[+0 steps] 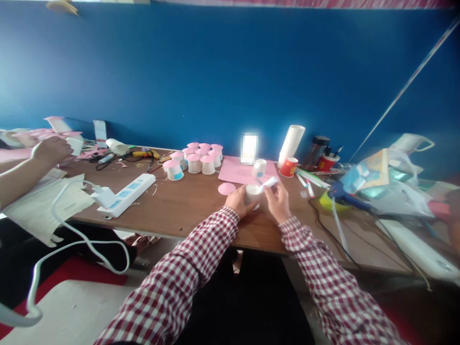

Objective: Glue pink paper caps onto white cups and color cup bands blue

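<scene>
My left hand [239,202] is closed round the side of a white paper cup [253,190] standing near the front of the table. In my right hand [278,200], pinched between thumb and fingers, is a small white stick-shaped object [269,183]; its tip is close to the cup's rim, and whether they touch I cannot tell. A pink paper disc [227,189] lies just left of the cup. Behind it, another white paper cup [259,167] stands on a pink sheet [230,171].
Several paper cups with pink tops [194,163] stand left of the sheet. Further left lies a white power strip [127,194]. A red cup [288,166], a white roll [292,143] and pens [312,178] are on the right. A co-worker's hand [53,151] is at far left.
</scene>
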Motion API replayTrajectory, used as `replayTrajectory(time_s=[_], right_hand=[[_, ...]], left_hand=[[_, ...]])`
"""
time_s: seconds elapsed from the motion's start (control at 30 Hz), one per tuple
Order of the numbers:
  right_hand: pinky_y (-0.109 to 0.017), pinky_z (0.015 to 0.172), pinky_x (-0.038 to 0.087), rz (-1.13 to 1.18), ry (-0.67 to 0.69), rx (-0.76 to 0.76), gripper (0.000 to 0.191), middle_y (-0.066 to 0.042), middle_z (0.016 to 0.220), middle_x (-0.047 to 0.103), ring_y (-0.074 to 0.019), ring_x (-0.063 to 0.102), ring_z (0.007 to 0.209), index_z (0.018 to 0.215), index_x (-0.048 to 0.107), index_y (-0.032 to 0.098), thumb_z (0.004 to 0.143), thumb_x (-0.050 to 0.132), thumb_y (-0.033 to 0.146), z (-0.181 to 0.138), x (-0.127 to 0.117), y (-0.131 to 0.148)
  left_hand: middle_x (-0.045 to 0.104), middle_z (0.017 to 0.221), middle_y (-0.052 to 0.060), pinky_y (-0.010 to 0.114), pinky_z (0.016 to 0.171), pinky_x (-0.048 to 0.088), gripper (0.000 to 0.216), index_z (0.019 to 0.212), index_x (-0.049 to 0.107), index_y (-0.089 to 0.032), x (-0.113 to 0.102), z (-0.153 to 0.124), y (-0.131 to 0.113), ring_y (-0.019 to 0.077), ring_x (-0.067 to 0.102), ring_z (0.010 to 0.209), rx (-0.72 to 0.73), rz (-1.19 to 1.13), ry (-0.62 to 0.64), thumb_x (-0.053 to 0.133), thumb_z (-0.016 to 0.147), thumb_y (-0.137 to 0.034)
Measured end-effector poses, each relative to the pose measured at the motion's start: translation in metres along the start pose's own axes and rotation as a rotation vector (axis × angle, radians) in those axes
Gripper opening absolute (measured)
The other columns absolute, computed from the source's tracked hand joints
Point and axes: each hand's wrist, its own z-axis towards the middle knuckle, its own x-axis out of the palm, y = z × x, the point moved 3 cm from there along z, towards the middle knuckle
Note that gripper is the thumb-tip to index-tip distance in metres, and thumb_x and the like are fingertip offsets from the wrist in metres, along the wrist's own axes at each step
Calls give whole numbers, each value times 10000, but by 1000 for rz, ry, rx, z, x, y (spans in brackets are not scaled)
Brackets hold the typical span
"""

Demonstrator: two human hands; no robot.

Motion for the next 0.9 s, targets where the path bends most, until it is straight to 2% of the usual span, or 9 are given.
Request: replayTrajectory(time_s=[0.13,0.3,0.47,0.7,0.9], right_hand=[[-322,747,485,-4,1,-3,225,-52,874,633,-188,585,803,865,606,200,747,628,390,-1,0,2],[-343,782,485,2,24,9,312,-59,919,639,-206,586,833,981,603,203,744,627,406,-1,1,6],[-364,820,476,-1,39,5,285,-66,959,644,-219,586,868,955,619,207,743,628,398,-2,1,9],[-328,780,490,-4,32,2,309,-57,931,653,-208,600,846,988,633,202,730,646,371,-1,-2,10],[-337,763,488,-69,92,-44,286,-52,932,645,-192,587,808,1017,611,207,780,592,365,-1,-3,4]], left_hand=[[613,1051,85,342,822,456,616,1202,435,-172,-2,-1,-2,229,583,934,6,-7,-6,624,693,-462],[623,1025,74,339,818,455,595,1192,445,-181,-2,-1,-3,227,587,919,0,3,-2,622,696,-458],[617,1035,83,345,813,460,615,1206,439,-177,-1,-1,-2,232,591,909,-2,26,-10,623,692,-460],[613,1056,85,351,827,459,643,1233,421,-183,-1,0,0,236,585,947,3,13,6,623,691,-464],[615,1064,84,357,834,454,628,1230,421,-185,-3,0,-3,240,580,953,-6,8,11,623,696,-448]])
